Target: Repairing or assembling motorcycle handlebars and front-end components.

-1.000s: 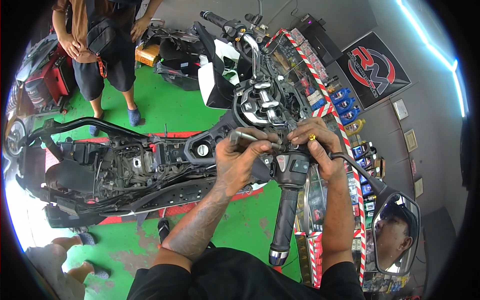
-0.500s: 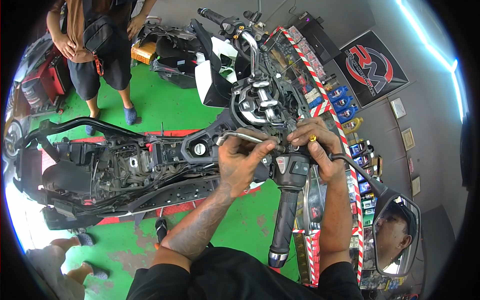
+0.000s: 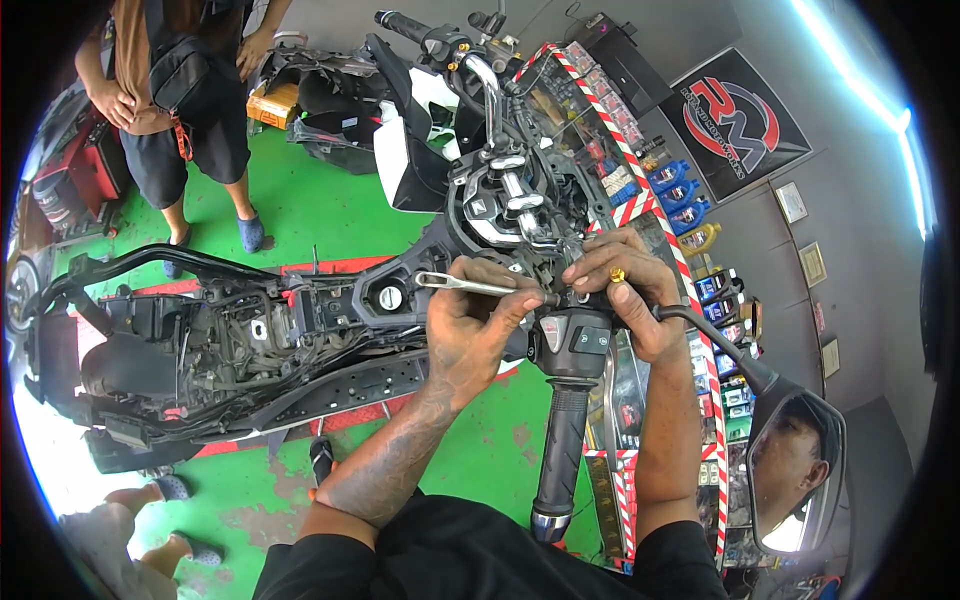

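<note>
A black ridged rubber handlebar grip (image 3: 563, 450) runs away from the body, up to a black plastic switch housing (image 3: 572, 342). Just beyond the housing, the left hand (image 3: 462, 335) has its thumb and fingertips clamped on a slim silver metal tool (image 3: 470, 287). The tool's long axis lies across the body, dipping slightly rightward; its flattened, slotted end points left, and its other end points right into dark parts near the right fingertips. That handle end looked bent and hooked half a second ago; now it reads straight, which suggests the tool is being rolled about its length.

The right hand (image 3: 652, 288) bends over the bar's fittings, a gold-coloured metal bolt (image 3: 617, 274) showing between thumb and forefinger; I cannot tell whether they grip anything.

Farther off are a white plastic panel (image 3: 402, 170) and a standing person in dark shorts (image 3: 188, 145).
</note>
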The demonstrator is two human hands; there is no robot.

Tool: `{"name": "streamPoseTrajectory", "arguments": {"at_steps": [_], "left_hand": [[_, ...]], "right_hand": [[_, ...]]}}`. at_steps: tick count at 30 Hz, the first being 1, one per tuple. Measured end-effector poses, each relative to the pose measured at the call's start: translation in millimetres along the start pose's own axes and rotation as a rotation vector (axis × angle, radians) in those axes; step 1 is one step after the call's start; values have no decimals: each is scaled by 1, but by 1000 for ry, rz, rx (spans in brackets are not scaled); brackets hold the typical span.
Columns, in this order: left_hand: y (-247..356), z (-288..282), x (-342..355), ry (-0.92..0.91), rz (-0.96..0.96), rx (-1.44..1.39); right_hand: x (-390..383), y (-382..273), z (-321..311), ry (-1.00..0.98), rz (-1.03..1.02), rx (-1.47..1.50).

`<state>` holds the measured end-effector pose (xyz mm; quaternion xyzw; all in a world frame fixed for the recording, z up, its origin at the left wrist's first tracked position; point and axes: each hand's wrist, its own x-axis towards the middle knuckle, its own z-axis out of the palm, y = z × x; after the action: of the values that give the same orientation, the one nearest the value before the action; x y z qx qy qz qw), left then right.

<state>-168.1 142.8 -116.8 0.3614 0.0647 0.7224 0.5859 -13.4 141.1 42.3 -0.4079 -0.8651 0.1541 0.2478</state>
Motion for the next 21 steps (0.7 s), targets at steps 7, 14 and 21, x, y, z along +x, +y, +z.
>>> {"name": "streamPoseTrajectory", "arguments": {"at_steps": [7,14,21], "left_hand": [[21,-7,1,-210,-21,41],[15,-4,5,-21,-80,27],[17,-9,0,-81,8,-2]], "right_hand": [[0,3,-3,-30,-19,-23],[2,3,-3,-37,-25,-33],[3,4,-6,-56,-35,-15]]}}
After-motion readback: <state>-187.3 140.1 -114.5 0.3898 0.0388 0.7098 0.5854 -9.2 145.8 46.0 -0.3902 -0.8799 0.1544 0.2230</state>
